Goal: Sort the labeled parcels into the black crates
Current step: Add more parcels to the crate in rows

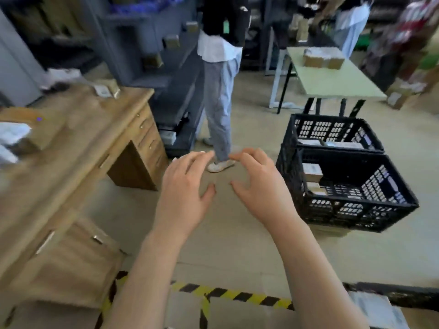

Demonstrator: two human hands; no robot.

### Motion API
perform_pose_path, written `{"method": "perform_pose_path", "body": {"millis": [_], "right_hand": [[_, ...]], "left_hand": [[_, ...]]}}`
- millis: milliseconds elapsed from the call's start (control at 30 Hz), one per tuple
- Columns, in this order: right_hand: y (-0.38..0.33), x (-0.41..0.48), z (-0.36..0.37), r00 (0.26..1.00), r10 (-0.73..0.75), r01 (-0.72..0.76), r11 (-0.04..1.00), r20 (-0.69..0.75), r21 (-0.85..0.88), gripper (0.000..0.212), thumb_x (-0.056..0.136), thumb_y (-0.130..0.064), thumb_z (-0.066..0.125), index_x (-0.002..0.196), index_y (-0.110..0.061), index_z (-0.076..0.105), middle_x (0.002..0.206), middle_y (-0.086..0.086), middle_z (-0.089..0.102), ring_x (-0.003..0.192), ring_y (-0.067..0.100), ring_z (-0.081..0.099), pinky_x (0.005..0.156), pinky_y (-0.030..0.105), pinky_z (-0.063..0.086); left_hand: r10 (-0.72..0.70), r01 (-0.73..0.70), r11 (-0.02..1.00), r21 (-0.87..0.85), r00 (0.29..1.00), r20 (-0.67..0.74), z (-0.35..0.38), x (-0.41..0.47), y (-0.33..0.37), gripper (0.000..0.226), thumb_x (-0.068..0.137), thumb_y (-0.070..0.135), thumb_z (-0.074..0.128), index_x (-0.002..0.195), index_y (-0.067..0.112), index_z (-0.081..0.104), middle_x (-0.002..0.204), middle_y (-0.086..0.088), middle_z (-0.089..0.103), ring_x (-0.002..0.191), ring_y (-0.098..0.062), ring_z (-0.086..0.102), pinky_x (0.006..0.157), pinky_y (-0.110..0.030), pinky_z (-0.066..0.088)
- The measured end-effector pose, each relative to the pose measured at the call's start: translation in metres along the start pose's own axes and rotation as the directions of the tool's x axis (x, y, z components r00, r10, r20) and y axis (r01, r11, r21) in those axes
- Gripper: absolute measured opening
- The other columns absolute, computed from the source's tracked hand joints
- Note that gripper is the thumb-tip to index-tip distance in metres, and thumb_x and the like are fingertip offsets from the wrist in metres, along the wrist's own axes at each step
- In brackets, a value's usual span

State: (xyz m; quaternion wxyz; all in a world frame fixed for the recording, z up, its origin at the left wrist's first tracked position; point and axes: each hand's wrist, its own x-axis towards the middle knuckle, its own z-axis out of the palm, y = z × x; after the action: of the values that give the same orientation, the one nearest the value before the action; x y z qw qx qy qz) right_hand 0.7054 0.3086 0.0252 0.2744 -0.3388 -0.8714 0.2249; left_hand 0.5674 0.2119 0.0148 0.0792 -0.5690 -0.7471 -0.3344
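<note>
Left grip (pixel 185 186) hangs empty, fingers loosely curled, above the floor (pixel 256 110) just right of the bench (pixel 83 129), where parcels (pixel 21 136) lie. Right grip (pixel 261 184), close beside it, is equally slack and empty. Farther right, two black crates (pixel 344 210) stand together, with more parcels inside.

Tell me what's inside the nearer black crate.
The nearer black crate holds at least two white-labeled parcels along its left wall. Its near wall covers part of the floor, so more may lie unseen.
</note>
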Motion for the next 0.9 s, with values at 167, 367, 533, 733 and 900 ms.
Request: {"method": "perform_pose_path", "body": {"millis": [167, 367, 533, 733, 900], "right_hand": [[-0.103, 0.044, 0.080, 0.981, -0.182, 0.178, 0.982, 0.063, 0.068, 0.052, 0.077, -0.011, 0.072, 0.126, -0.020, 0.059, 0.123, 0.000, 0.052, 0.115, 0.023, 0.052, 0.096, 0.040, 0.047], [-0.205, 0.082, 0.169, 0.922, -0.356, 0.333, 0.930, 0.153, 0.158, 0.051, 0.083, -0.021, 0.072, 0.130, -0.025, 0.055, 0.128, -0.006, 0.049, 0.118, 0.017, 0.049, 0.101, 0.038, 0.045], [-0.262, 0.111, 0.228, 0.860, -0.456, 0.410, 0.885, 0.229, 0.223, 0.049, 0.084, -0.019, 0.071, 0.129, -0.025, 0.056, 0.127, -0.005, 0.050, 0.119, 0.015, 0.047, 0.100, 0.035, 0.043], [-0.295, 0.165, 0.288, 0.792, -0.537, 0.460, 0.838, 0.290, 0.295, 0.053, 0.083, -0.021, 0.072, 0.132, -0.026, 0.054, 0.129, -0.004, 0.050, 0.122, 0.016, 0.046, 0.101, 0.031, 0.041], [-0.310, 0.239, 0.337, 0.712, -0.621, 0.528, 0.781, 0.326, 0.335, 0.055, 0.082, -0.021, 0.072, 0.133, -0.025, 0.053, 0.130, -0.003, 0.048, 0.123, 0.015, 0.045, 0.101, 0.029, 0.039]], "left_hand": [[-0.146, 0.156, 0.984, 0.086, 0.983, -0.111, -0.091, -0.020, -0.096, 0.054, 0.082, 0.017, 0.072, 0.134, 0.016, 0.054, 0.128, -0.003, 0.056, 0.118, -0.025, 0.053, 0.099, -0.050, 0.046], [-0.301, 0.331, 0.929, 0.168, 0.936, -0.184, -0.174, -0.046, -0.195, 0.055, 0.084, 0.022, 0.068, 0.136, 0.024, 0.050, 0.131, 0.004, 0.052, 0.119, -0.021, 0.050, 0.099, -0.041, 0.045], [-0.401, 0.453, 0.871, 0.188, 0.878, -0.260, -0.211, -0.065, -0.254, 0.055, 0.085, 0.022, 0.068, 0.137, 0.024, 0.050, 0.130, 0.006, 0.052, 0.121, -0.021, 0.049, 0.100, -0.044, 0.045], [-0.506, 0.579, 0.793, 0.189, 0.799, -0.326, -0.224, -0.053, -0.315, 0.056, 0.083, 0.021, 0.071, 0.136, 0.021, 0.052, 0.130, 0.005, 0.053, 0.120, -0.018, 0.048, 0.102, -0.041, 0.043], [-0.570, 0.669, 0.721, 0.181, 0.721, -0.393, -0.222, -0.010, -0.373, 0.055, 0.084, 0.023, 0.069, 0.135, 0.024, 0.050, 0.130, 0.006, 0.051, 0.123, -0.016, 0.044, 0.103, -0.042, 0.041]]}}
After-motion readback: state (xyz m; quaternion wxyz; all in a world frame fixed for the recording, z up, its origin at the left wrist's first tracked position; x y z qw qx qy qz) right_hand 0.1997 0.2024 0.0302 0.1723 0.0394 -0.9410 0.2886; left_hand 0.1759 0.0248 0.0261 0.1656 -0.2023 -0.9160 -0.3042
